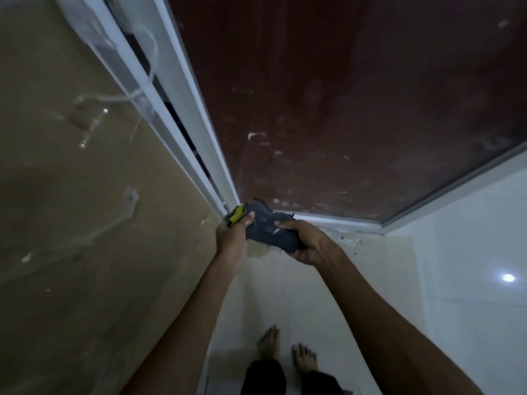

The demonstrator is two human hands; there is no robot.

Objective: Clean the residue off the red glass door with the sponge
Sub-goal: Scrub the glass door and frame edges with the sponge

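The left hand (232, 233) pinches a yellow sponge (237, 213) between thumb and curled fingers, low at the red glass door (342, 109), by its white frame (196, 132); the right hand (306, 242) grips a dark cloth (269, 229), probably for wiping off loosened residue (256, 135)

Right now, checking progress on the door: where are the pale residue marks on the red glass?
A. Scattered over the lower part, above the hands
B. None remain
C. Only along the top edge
A: pale smears dot the red glass door above both hands.
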